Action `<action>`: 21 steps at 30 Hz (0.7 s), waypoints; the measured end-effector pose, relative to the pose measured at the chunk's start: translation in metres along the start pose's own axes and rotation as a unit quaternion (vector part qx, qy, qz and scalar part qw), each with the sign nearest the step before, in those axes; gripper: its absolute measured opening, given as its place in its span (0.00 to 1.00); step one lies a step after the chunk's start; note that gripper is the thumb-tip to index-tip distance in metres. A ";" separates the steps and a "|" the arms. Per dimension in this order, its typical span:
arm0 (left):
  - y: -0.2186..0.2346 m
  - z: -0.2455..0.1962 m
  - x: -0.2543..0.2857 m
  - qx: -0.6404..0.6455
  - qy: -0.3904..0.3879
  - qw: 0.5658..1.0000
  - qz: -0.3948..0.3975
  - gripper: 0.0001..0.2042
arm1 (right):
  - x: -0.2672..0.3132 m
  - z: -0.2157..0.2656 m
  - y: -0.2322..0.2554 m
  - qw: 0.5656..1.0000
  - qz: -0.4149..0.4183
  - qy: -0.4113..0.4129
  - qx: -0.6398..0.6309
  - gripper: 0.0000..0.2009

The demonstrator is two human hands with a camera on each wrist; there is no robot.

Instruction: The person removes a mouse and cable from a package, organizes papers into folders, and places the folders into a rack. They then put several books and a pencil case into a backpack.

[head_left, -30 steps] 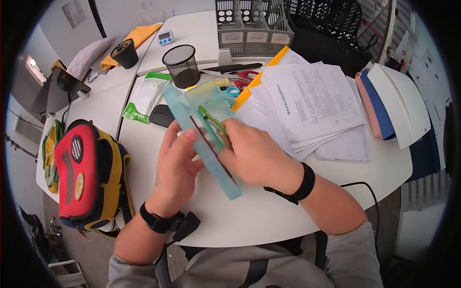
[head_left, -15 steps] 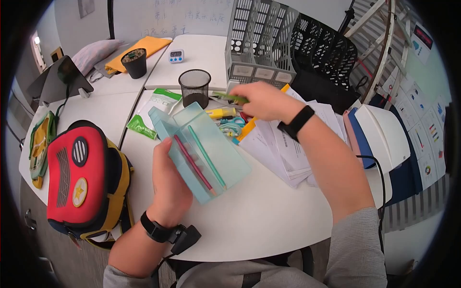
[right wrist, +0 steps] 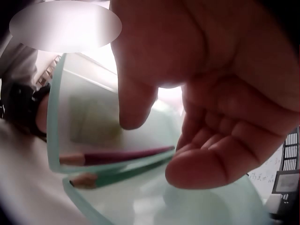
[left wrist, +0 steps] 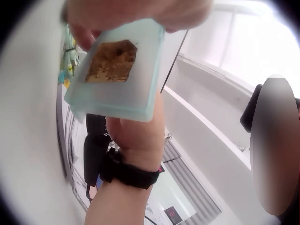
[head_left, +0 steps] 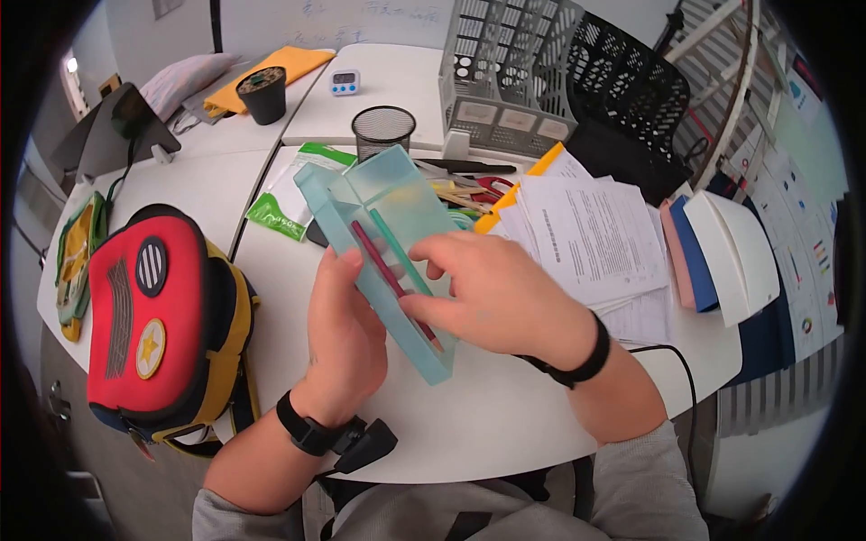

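My left hand (head_left: 343, 338) grips a pale turquoise, see-through pencil case (head_left: 390, 176) along its near side, with the case tilted and its lid hinged open. Inside lie a dark red pencil (head_left: 377, 254) and a green pencil (head_left: 394, 242), side by side. Over the case is my right hand (head_left: 505, 293), thumb and fingers parted. The right wrist view shows nothing between them, with the fingertips (right wrist: 197, 171) close to the green pencil. A brown patch (left wrist: 112, 61) shows on the case's underside in the left wrist view.
Beyond the case lie pencils (head_left: 458, 188), red-handled scissors (head_left: 493, 186) and a green-white packet (head_left: 289, 194). A mesh pen cup (head_left: 383, 133) stands behind. Papers (head_left: 586, 230) are stacked at right; a red backpack (head_left: 131, 298) sits at left. A file rack (head_left: 496, 126) stands at the back.
My right hand took green stick-like things out of the case, carried them toward the table's back and let them go. It has come back over the case. My left hand keeps holding the case.
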State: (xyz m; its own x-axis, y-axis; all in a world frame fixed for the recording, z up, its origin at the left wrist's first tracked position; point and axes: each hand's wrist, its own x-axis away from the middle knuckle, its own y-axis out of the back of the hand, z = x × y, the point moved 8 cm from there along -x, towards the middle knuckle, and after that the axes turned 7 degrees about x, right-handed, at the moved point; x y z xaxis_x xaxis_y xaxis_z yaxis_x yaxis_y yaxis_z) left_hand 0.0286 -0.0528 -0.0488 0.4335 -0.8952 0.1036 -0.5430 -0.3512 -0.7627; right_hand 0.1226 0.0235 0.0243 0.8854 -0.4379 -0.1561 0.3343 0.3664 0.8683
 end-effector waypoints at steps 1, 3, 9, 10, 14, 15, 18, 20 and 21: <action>-0.005 0.002 0.002 -0.021 0.010 0.999 0.022 0.24 | 0.002 -0.006 -0.008 1.000 -0.004 -0.008 0.013 0.21; -0.006 0.003 0.002 -0.047 -0.017 0.998 0.026 0.24 | 0.006 -0.012 -0.015 1.000 -0.012 -0.020 0.021 0.23; -0.014 0.006 0.005 -0.137 -0.062 0.989 0.018 0.25 | 0.018 -0.025 -0.036 0.995 -0.072 -0.047 -0.051 0.19; -0.013 0.003 0.007 -0.166 -0.088 0.982 -0.004 0.26 | 0.018 -0.026 -0.036 0.994 -0.089 -0.029 -0.057 0.19; -0.007 0.003 0.007 -0.188 -0.060 0.980 -0.028 0.24 | 0.017 -0.033 -0.038 0.990 -0.093 -0.031 -0.102 0.19; -0.008 0.004 0.007 -0.193 -0.055 0.979 -0.022 0.24 | 0.018 -0.035 -0.037 0.989 -0.100 -0.037 -0.104 0.19; -0.009 0.010 0.007 -0.180 -0.042 0.983 -0.018 0.29 | 0.018 -0.037 -0.044 0.995 -0.052 -0.057 -0.059 0.18; -0.007 0.009 0.008 -0.174 -0.054 0.983 -0.028 0.28 | 0.019 -0.034 -0.044 0.997 -0.057 -0.035 -0.030 0.15; -0.007 0.009 0.007 -0.176 -0.054 0.983 -0.025 0.28 | 0.020 -0.035 -0.043 0.997 -0.060 -0.036 -0.030 0.15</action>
State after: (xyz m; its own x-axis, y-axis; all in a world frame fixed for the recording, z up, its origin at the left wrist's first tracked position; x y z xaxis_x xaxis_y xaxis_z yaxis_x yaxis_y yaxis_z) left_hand 0.0422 -0.0538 -0.0483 0.5299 -0.8464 0.0527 -0.7254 -0.4846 -0.4888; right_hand 0.1368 0.0276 -0.0326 0.8131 -0.5381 -0.2219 0.4578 0.3557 0.8148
